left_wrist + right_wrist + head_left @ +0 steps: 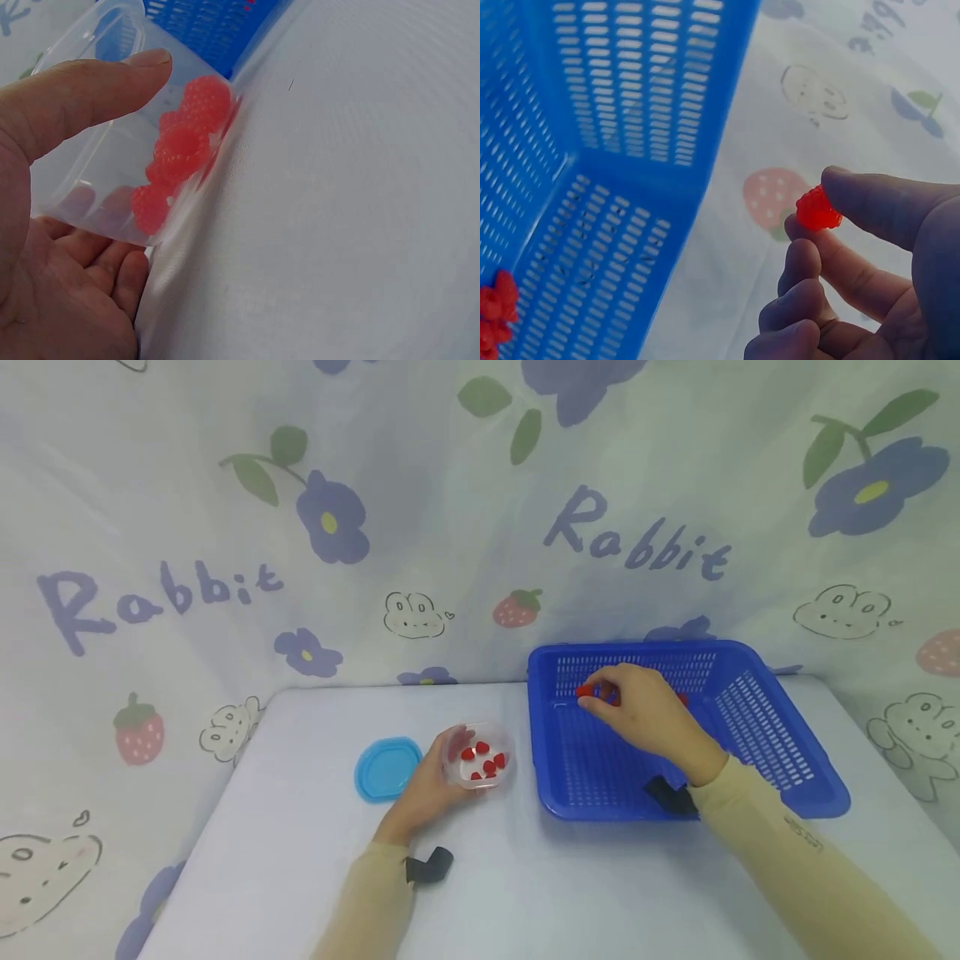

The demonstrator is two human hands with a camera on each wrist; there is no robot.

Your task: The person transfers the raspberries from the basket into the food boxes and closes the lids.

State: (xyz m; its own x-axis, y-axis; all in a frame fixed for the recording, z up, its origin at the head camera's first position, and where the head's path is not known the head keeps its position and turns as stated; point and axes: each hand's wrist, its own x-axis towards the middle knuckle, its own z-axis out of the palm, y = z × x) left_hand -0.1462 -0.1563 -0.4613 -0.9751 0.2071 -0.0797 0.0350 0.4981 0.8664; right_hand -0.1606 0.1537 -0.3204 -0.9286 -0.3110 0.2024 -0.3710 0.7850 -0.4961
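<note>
Between thumb and forefinger my right hand (637, 706) pinches a red raspberry (819, 208), held above the left part of the blue basket (551, 777). More red raspberries (495, 311) lie inside that basket, mostly hidden behind the hand in the head view. My left hand (433, 781) grips a clear plastic tub (504, 735) on the table, thumb on the near side and fingers around the other. Several raspberries (180, 146) rest on the bottom of the tub, seen through its wall in the left wrist view.
Left of the tub lies a light-blue lid (388, 768) on the white table (300, 827). The basket's raised rim stands to the right of the tub. A patterned curtain (420, 527) hangs behind the table's back edge. Dark straps (431, 866) show at both wrists.
</note>
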